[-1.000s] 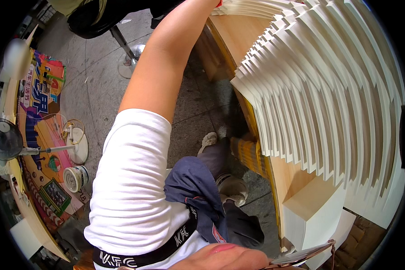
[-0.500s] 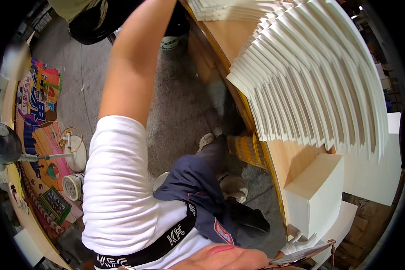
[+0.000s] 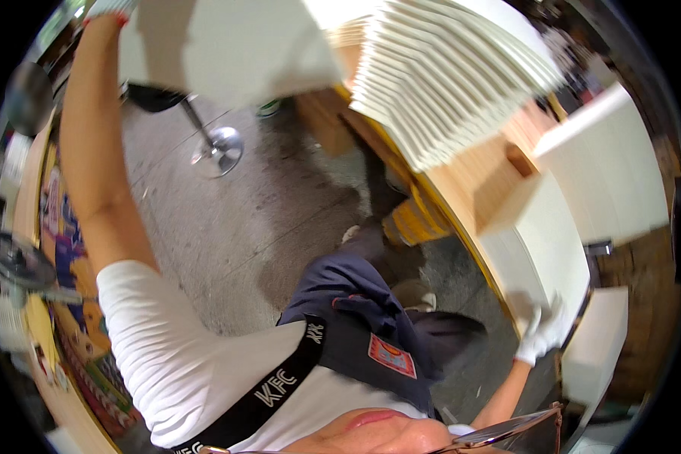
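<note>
My left hand point(image 3: 112, 7), in a pale glove with a red cuff, is at the upper left, partly cut off by the frame's top. It grips the left edge of a large white sheet point(image 3: 231, 57), which spans from the hand to the table over the floor. My right hand point(image 3: 539, 334), in a white glove, lies with fingers spread on a white block-like stack point(image 3: 548, 242) at the table's right side. A fanned pile of folded white sheets point(image 3: 446, 83) stands on the wooden table point(image 3: 473, 181) between the two hands.
A yellow-striped thing point(image 3: 416, 221) stands under the table's edge. A round stool base point(image 3: 218, 151) is on the floor. White panels point(image 3: 609, 163) stand beyond the table at right. A fan point(image 3: 19, 259) and a side table with a colourful print point(image 3: 57, 219) are at left.
My left arm has swung left, and the large white sheet now shows beside its hand. The right hand shows more fully on the white stack. The whole view has shifted.
</note>
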### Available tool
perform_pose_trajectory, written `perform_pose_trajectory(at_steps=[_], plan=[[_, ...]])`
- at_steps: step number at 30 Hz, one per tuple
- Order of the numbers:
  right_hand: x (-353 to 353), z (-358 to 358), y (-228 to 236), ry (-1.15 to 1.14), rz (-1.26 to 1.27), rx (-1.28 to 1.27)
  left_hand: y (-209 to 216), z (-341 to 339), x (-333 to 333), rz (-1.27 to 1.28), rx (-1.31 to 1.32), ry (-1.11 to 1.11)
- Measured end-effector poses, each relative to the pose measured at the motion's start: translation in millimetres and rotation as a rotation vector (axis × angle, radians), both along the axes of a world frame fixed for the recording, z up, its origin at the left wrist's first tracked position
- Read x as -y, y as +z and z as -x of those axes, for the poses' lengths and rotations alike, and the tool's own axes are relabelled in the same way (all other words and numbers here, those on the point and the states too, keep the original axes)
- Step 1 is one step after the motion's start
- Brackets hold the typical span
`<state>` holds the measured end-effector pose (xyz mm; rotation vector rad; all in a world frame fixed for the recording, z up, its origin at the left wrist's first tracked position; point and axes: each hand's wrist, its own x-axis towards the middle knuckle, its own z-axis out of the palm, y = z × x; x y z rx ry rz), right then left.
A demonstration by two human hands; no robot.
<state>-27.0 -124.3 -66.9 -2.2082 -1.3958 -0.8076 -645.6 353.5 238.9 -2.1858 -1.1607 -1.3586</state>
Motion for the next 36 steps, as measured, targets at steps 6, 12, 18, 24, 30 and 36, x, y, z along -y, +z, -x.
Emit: perform_pose_trajectory(at_steps=[6,12,18,24,30,36], plan=[[-39,154,89,0.442,0.074,-0.420,4,-103,126,0.306,-0.226,-0.361],[7,187,116,0.326,-0.076,-0.206,8,-225,191,0.347,0.006,-1.106],[82,104,172,0.087,-0.119,-0.674,28,-367,163,0.048,0.068,-1.187],[77,18,227,-0.296,-0.169,-0.070,88,-525,45,-0.003,-0.069,-0.888],[101,-53,131,-0.361,-0.067,0.094,-66,-539,126,0.109,0.102,-1.598],[99,-37,-4,-0.165,0.121,0.290,-227,-487,115,-0.164,-0.731,-1.375]])
